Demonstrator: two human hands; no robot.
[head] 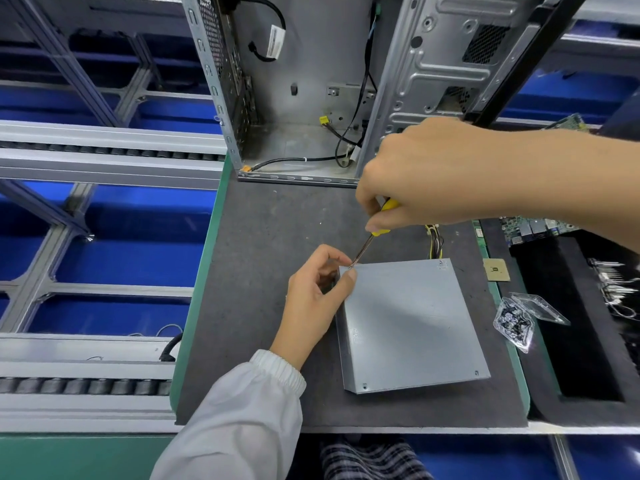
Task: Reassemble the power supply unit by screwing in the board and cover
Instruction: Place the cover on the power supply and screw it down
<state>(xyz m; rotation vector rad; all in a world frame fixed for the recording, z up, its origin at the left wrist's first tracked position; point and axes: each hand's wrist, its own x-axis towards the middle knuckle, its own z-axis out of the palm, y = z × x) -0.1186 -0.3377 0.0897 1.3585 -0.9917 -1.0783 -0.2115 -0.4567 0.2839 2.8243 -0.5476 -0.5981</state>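
A: Where is the power supply unit (412, 323) located, and how is it held?

B: It is laid flat on the dark mat (263, 237). Its far left corner is pinched by the curled fingers of the left hand (313, 299). The yellow-handled screwdriver (372, 237) is clamped in the right hand (426, 174), its tip set just beside the left fingertips.

A: How is the step best done?

B: The shaft should be kept square to the screw, with steady pressure.

A: What is seen beyond the fingers?

B: An open computer case (311, 88); to the right, a clear box of screws (516, 322).
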